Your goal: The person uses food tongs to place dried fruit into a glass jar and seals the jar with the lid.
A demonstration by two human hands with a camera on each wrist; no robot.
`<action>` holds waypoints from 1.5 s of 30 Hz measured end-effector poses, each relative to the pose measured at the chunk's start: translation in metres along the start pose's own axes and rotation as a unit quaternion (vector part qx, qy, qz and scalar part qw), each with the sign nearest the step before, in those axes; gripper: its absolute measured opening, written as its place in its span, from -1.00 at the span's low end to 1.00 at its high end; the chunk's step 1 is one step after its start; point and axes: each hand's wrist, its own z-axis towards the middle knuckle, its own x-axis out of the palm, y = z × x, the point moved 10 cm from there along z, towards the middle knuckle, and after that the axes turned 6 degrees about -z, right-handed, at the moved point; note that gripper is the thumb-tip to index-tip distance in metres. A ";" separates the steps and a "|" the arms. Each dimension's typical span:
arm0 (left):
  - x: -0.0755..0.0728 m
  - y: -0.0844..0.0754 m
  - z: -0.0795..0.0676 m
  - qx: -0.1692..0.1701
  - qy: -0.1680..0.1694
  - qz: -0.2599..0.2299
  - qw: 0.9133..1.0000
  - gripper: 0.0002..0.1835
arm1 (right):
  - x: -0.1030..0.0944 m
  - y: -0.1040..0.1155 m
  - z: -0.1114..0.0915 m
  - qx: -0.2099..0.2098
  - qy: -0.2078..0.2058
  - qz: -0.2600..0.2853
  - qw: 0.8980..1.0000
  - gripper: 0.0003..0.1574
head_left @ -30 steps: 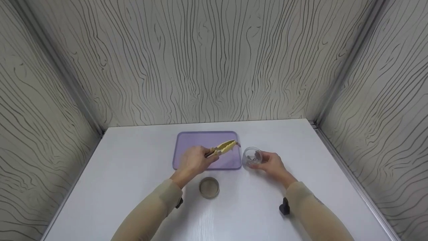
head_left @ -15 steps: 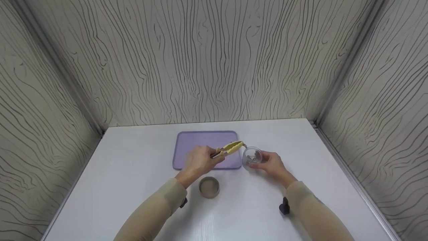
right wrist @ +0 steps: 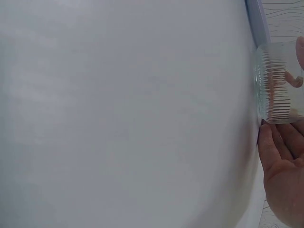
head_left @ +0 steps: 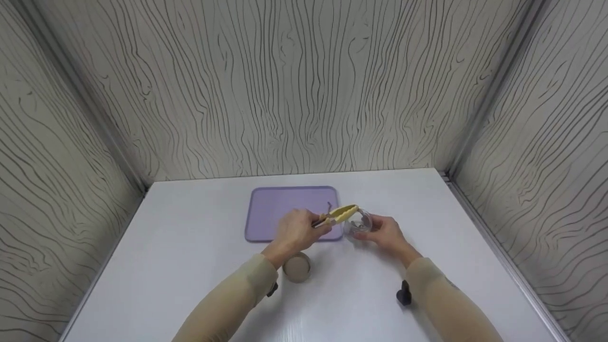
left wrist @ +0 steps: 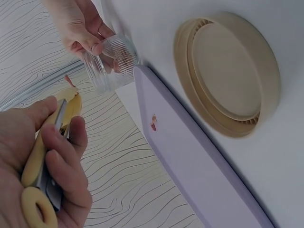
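Left wrist — yellow tongs (left wrist: 37,159), clear ribbed jar (left wrist: 122,58)

The head camera looks forward and down from above and behind the left hand (head_left: 298,230) and right hand (head_left: 387,233), farthest off. Each wrist camera (tipped sideways) looks forward past its hand from close by; both catch the glass jar (right wrist: 276,83) at the right hand.

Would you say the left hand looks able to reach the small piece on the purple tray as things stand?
Probably yes: the small piece lies uncovered on the purple tray near the left hand, though its tongs seem to hold another piece.
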 end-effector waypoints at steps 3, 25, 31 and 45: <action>0.003 -0.002 0.001 0.000 0.002 0.001 1.000 -0.63 | -0.001 0.002 0.000 -0.008 -0.004 -0.006 1.000 -0.01; 0.006 0.001 0.001 -0.012 -0.023 -0.013 1.000 -0.38 | 0.001 0.005 0.000 -0.002 -0.002 -0.005 1.000 -0.07; 0.007 0.008 -0.001 -0.036 -0.013 -0.033 0.999 -0.31 | 0.001 0.004 0.000 -0.006 0.000 0.001 1.000 -0.07; -0.004 0.016 -0.004 -0.042 -0.023 -0.061 0.997 -0.20 | 0.001 -0.001 -0.001 0.007 -0.003 -0.001 1.000 -0.02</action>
